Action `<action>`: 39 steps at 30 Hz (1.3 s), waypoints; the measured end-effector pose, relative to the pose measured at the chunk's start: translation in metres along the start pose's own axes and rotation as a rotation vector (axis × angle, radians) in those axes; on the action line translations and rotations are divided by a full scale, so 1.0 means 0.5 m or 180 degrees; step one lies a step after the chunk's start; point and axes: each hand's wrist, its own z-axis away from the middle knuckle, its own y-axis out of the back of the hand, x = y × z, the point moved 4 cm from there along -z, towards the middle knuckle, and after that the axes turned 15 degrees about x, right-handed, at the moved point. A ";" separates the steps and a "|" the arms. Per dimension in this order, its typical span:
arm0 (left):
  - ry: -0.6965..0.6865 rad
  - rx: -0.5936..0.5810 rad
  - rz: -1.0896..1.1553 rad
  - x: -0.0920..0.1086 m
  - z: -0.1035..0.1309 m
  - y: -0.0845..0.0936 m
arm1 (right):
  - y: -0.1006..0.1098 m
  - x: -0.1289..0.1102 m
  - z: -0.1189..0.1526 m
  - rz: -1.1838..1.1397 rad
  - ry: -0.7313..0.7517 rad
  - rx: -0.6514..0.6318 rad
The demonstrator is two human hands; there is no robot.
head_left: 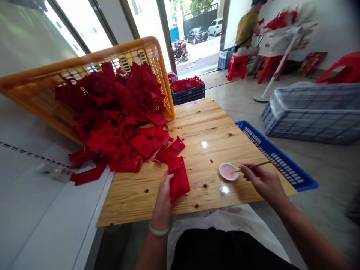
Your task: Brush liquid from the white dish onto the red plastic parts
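Note:
My left hand [164, 193] holds a red envelope-like piece [180, 182] by its left edge, low over the front of the wooden table [208, 123]. To the right, my right hand [260, 180] pinches a thin wooden stick [254, 165], whose tip is in a small white dish [228, 171] of pinkish liquid. Many similar red pieces [120, 123] spill out of a tilted orange basket [168, 93] onto the left side of the table. A few lie just beyond the piece in my left hand.
A blue basket [278, 157] sits beside the table's right edge. Behind the table is a dark blue crate [189, 97] of red pieces. Grey-blue crates [312, 125] and a white stand [278, 75] are at right. A person [247, 30] sits on a red stool [237, 67].

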 end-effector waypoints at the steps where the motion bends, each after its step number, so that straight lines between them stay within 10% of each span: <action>1: 0.0183 -0.0125 0.0024 -0.001 0.004 -0.009 | 0.001 0.001 0.001 0.0017 -0.0007 0.0000; 6: 0.1094 -0.0886 0.0319 0.005 0.032 -0.065 | 0.004 -0.003 0.003 0.0124 0.0033 -0.0062; 17: 0.0883 -0.1556 0.0401 0.012 0.094 -0.120 | 0.019 -0.025 0.004 0.0161 -0.0038 0.0290; 22: 0.0961 -0.1692 0.0366 0.005 0.134 -0.138 | 0.033 -0.124 0.011 -0.0402 -0.0733 0.0419; 28: 0.0987 -0.1819 0.0298 0.010 0.181 -0.163 | -0.014 -0.249 0.040 -0.0972 -0.0358 -0.0009; 39: 0.0960 -0.1566 0.0028 0.006 0.206 -0.150 | -0.045 -0.283 0.062 -0.0993 -0.0513 -0.0027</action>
